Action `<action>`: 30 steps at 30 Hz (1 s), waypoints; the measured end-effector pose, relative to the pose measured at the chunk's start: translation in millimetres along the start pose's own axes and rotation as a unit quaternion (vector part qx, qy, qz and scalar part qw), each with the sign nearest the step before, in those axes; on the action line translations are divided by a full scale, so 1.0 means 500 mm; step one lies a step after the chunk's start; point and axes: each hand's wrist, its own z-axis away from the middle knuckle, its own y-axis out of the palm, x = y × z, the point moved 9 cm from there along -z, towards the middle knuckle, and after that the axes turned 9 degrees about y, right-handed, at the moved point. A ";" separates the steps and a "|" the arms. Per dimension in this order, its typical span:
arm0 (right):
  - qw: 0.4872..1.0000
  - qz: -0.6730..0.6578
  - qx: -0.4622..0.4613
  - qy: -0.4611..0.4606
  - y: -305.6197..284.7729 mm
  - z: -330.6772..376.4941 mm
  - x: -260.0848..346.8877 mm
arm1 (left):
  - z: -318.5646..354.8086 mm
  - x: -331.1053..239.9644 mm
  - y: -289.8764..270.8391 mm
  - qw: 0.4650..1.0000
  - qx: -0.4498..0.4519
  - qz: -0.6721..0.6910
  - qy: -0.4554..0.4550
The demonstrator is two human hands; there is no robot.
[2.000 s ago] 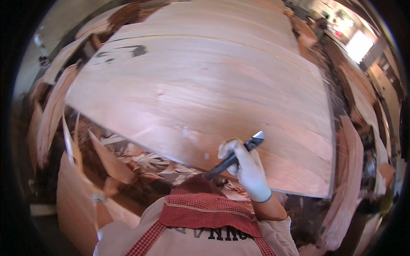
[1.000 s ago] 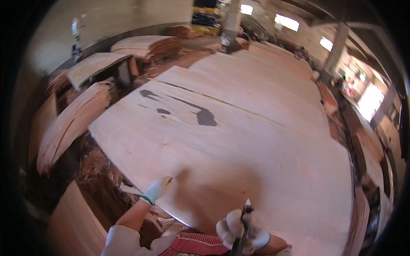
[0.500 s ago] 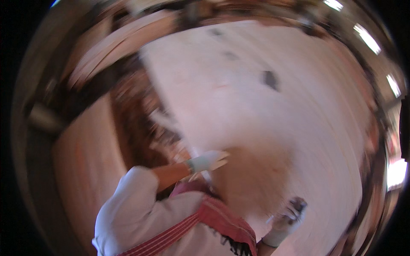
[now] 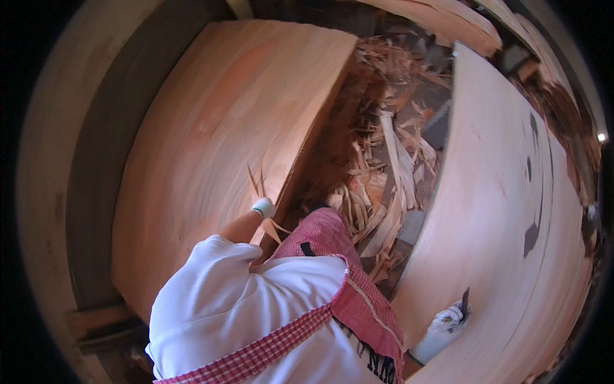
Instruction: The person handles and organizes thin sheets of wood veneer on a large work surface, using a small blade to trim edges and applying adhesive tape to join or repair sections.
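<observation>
My left hand [image 4: 264,207], in a white glove, is closed around a few thin wood veneer strips [image 4: 257,181]. The strips stick out above and below the fist, at the right edge of a stack of reddish-brown veneer sheets [image 4: 211,128]. In a soiled white glove, my right hand [image 4: 446,326] grips a short dark blade [image 4: 465,299] that points up between the fingers; its handle is hidden. That hand is over the pale veneer sheet [image 4: 476,192] on the right, near its lower end.
Torn veneer scraps [image 4: 400,166] litter the floor in the gap between the two stacks. More wood sheets [image 4: 441,19] lie at the far right. Dark holes mark the pale sheet. A grey wall-like surface [image 4: 102,147] borders the left stack.
My view has swung left, from the pale sheet to the brown stack. My left hand has left the pale sheet's edge and now holds strips. My right hand still grips the dark blade.
</observation>
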 end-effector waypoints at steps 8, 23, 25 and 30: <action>0.977 0.014 -0.167 0.131 -0.012 -0.382 -0.178 | -0.033 0.331 0.028 0.957 0.002 0.167 -0.237; 0.803 0.485 -0.109 0.328 0.167 -0.880 -0.738 | -0.158 -0.172 -0.102 0.975 -0.028 0.221 -0.027; 0.803 0.487 -0.118 0.322 0.152 -0.899 -0.763 | -0.176 0.050 -0.154 0.950 -0.198 0.150 -0.190; 0.763 0.564 -0.138 0.283 0.141 -0.894 -0.738 | -0.213 0.254 -0.293 0.869 -0.239 0.186 -0.391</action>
